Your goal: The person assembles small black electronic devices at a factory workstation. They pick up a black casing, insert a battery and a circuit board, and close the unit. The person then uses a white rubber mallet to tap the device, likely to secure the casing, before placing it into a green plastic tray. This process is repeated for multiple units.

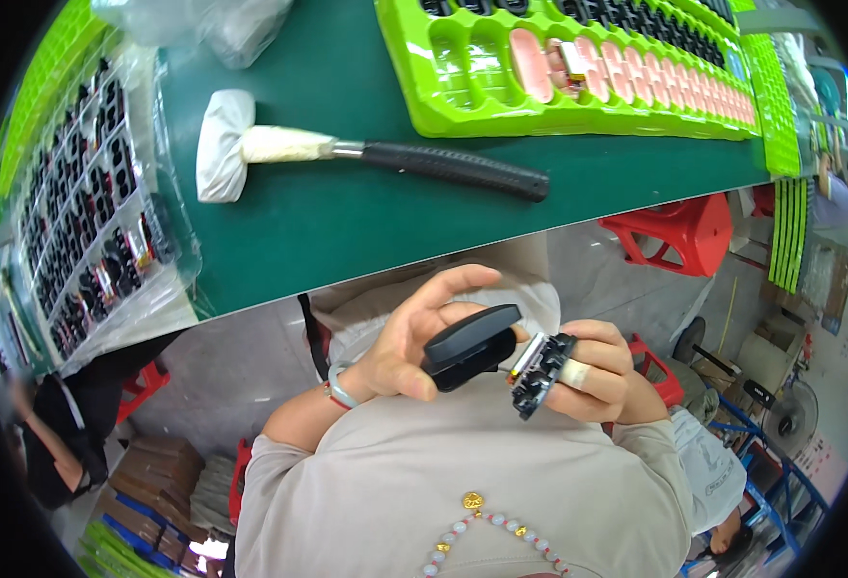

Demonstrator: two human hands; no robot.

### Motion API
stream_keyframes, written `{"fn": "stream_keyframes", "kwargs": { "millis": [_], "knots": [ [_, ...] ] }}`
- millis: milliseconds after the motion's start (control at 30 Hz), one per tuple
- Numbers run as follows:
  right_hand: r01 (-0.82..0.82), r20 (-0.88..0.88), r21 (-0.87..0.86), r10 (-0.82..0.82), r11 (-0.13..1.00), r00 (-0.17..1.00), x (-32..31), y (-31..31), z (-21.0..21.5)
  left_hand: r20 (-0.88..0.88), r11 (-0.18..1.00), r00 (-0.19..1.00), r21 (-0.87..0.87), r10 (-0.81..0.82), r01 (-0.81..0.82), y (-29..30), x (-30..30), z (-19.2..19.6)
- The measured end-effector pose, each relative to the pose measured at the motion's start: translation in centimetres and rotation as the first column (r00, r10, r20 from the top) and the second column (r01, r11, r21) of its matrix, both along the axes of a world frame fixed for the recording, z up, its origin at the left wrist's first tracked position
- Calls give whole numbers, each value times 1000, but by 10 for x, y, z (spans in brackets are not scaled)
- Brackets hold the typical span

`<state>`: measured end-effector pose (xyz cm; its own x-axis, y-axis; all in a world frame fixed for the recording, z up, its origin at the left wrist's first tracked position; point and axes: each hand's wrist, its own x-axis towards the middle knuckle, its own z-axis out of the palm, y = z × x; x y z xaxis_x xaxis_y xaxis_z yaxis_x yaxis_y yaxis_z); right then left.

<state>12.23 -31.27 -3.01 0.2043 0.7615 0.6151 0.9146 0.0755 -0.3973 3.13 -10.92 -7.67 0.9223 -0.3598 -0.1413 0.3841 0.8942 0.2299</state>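
- Closest in, a beige top with a bead necklace (463, 539) hanging over it; both forearms rise from it, close to the chest
- Left hand (414, 337) up, fingers curled round a black plastic casing (469, 345); thumb behind it, fingertips over its top edge, a firm grasp; a pale bangle (340, 388) with a red cord sits on the wrist
- Right hand (597, 371) pinching a small circuit module (537, 371) with metal parts, held just beside the casing's right end, the two touching or nearly so; I cannot tell which; a pale band wraps one finger
- So the casing and module are in mid-air, below the table edge and above the lap
- Below left, stacked brown cartons (159, 477) on the floor, blue and green flat packs beside them; another person in black sits at the far left edge
- Right side, red plastic stools (679, 231) and a small fan (790, 414) on the floor; green trays stand on edge beyond them
- Up on the green table (289, 231), a hammer (347, 154) lies flat, its head wrapped in white cloth, black grip pointing right
- Left of it, a clear tray (87, 212) of small dark parts in rows
- Farthest, a bright green moulded tray (578, 72); pink-orange pieces fill its middle pockets, black ones the back row
- Top left, a crumpled clear plastic bag (212, 24) at the table's far side
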Motion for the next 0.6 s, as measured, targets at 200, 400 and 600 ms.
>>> {"fn": "stream_keyframes", "kwargs": {
  "millis": [200, 400, 600],
  "knots": [
    [75, 113, 40, -79, 996, 990, 2, -4, -8, -15, 998, 1000, 64, -9, 10, 3, 5, 0],
    [494, -993, 60, 2, 867, 118, -14, 15, -9, 70, 993, 998, 121, -4, -4, 8, 17, 2],
    [530, -836, 167, 404, 832, -370, -4, 19, -8, 112, 987, 994, 161, 4, -22, 5, 30, 3]
  ]
}}
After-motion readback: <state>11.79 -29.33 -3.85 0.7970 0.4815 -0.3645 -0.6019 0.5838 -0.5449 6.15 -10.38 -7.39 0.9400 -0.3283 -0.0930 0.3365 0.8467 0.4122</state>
